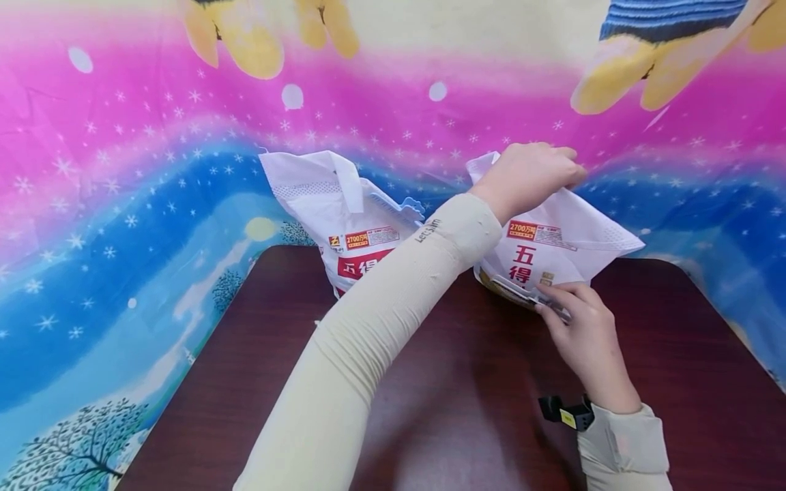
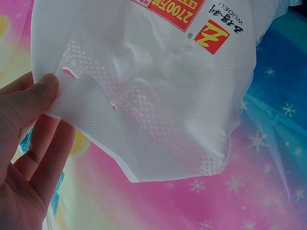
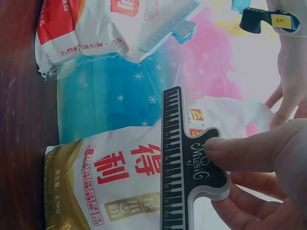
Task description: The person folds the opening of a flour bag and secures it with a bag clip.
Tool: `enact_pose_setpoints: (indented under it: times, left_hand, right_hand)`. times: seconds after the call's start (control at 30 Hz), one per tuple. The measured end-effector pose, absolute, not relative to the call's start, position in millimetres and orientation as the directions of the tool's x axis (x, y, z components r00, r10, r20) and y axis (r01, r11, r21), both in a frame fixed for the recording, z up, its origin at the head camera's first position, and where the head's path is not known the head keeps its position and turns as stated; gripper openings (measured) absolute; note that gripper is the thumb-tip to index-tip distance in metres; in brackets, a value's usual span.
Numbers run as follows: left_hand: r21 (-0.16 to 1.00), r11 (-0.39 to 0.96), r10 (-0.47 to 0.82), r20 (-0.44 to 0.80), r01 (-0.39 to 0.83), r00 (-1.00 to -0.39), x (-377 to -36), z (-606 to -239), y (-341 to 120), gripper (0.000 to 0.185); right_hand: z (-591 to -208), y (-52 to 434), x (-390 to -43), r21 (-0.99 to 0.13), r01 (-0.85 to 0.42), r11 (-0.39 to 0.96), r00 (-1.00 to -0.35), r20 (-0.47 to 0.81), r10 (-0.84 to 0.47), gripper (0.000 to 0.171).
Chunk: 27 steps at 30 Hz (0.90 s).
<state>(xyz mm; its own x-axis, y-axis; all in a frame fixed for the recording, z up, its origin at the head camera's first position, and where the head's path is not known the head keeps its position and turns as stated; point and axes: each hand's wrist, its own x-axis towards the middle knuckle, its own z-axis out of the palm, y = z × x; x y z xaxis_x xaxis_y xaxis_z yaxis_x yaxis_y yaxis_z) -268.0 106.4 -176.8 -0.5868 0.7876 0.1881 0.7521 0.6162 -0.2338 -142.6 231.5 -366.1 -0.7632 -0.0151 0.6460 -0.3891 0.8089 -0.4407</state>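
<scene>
A white flour bag (image 1: 534,239) with red lettering and a gold lower part stands at the back right of the table. My left hand (image 1: 531,174) pinches its top edge between thumb and fingers; in the left wrist view that hand (image 2: 29,110) grips near the handle slit. My right hand (image 1: 583,327) pinches a long black-and-white sealing clip (image 3: 206,160) by its handle. The clip bears piano keys and the word Music. Held low before the bag's front, it overlaps the lettering in the right wrist view.
Another white flour bag (image 1: 307,198) stands at the back left, with a pale blue clip (image 3: 170,28) across its upper part. A dark reddish-brown table (image 1: 460,395) lies beneath. Behind it hangs a bright patterned cloth (image 1: 153,150). My left sleeve (image 1: 368,334) partly hides the left bag.
</scene>
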Motion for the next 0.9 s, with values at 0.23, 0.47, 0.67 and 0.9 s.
enact_pose_setpoints:
  times: [0.23, 0.47, 0.67, 0.9]
  left_hand:
    - [-0.238, 0.613, 0.79, 0.195, 0.754, -0.581, -267.8, -176.1, 106.3, 0.028]
    - [-0.247, 0.613, 0.79, 0.194, 0.75, -0.582, -268.5, -175.1, 106.5, 0.028]
    - [-0.24, 0.613, 0.79, 0.193, 0.753, -0.582, -267.5, -176.2, 105.5, 0.027]
    - [-0.225, 0.615, 0.789, 0.195, 0.756, -0.583, -266.6, -177.9, 104.4, 0.026]
  right_hand:
    - [-361.8, 230.0, -141.3, -0.45, -0.416, 0.79, -0.711, 0.703, 0.026, 0.037]
    - [-357.1, 230.9, -140.9, -0.436, -0.457, 0.775, -0.632, 0.773, 0.061, 0.039]
    - [-356.8, 230.7, -141.0, -0.437, -0.46, 0.773, -0.628, 0.776, 0.066, 0.039]
    - [-354.2, 230.2, -140.8, -0.423, -0.468, 0.776, -0.605, 0.793, 0.068, 0.033]
